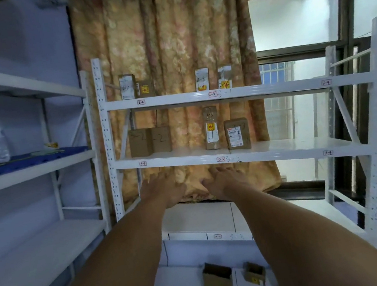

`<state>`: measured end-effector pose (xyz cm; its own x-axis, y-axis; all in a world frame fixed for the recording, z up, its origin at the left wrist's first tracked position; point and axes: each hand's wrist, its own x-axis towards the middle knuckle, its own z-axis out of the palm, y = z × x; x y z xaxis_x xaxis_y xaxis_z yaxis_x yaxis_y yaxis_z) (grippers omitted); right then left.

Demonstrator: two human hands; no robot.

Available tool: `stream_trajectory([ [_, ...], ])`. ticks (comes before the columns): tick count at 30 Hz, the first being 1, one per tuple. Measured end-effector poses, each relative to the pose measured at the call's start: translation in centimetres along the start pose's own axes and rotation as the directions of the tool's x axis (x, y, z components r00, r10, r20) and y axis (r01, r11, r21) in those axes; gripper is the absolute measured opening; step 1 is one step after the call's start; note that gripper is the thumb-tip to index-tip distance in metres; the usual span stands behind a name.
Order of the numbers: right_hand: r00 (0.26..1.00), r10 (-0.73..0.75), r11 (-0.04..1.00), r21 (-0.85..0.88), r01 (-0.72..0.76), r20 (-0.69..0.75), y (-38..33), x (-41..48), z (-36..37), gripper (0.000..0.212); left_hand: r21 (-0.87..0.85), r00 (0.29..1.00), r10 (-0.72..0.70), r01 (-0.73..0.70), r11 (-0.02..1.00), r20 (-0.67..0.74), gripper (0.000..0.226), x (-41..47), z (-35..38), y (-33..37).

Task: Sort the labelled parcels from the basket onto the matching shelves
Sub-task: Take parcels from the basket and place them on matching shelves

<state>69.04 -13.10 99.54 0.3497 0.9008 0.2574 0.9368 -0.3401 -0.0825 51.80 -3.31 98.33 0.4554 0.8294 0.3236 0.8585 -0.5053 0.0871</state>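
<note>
Both hands reach forward at mid-frame, empty, fingers loosely spread: the left hand (162,186) and the right hand (225,179) hover just under the front lip of the middle shelf (283,152).

Eight parcels already stand on the white rack. On the top shelf (272,88) there is one pair above the 2-2 tag (141,102) and one pair above the 2-3 tag (212,94). On the middle shelf, two brown boxes (150,141) marked 2 stand left and two parcels marked 3-3 (237,134) stand centre.

The basket is out of view, so what remains is unclear. Two small cartons (218,280) lie on the floor at bottom centre, likely unsorted.

The sections by the 2-4 tag (326,82) and the 3-4 tag (328,152), right of centre, hold nothing. The perforated post (107,136) stands near the left hand.
</note>
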Motion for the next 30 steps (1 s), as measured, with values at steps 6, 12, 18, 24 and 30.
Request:
stream_trajectory([
  [6, 0.989, -0.141, 0.990, 0.022, 0.140, 0.037, -5.6, 0.3, 1.2, 0.069, 0.093, 0.993, -0.108, 0.103, 0.990, 0.054, 0.079, -3.6, -0.2, -5.7],
  [12, 0.921, -0.380, 0.924, 0.087, 0.372, 0.090, -16.4, 1.0, 4.6, 0.068, 0.120, 0.937, -0.348, 0.345, 0.931, 0.007, 0.066, -8.9, 0.8, -15.0],
  [18, 0.773, -0.629, 0.775, 0.153, 0.613, 0.083, -29.9, -0.3, 9.9, 0.071, 0.181, 0.806, -0.591, 0.579, 0.795, 0.017, 0.070, -16.2, 2.8, -26.5],
  [24, 0.577, -0.802, 0.597, 0.176, 0.783, 0.155, -44.4, -2.5, 17.2, 0.072, 0.184, 0.610, -0.790, 0.771, 0.610, 0.066, 0.073, -23.6, 6.7, -37.6],
  [30, 0.342, -0.905, 0.399, 0.231, 0.887, 0.253, -55.5, -6.7, 26.7, 0.070, 0.169, 0.386, -0.909, 0.896, 0.410, 0.159, 0.072, -32.1, 14.1, -45.7],
])
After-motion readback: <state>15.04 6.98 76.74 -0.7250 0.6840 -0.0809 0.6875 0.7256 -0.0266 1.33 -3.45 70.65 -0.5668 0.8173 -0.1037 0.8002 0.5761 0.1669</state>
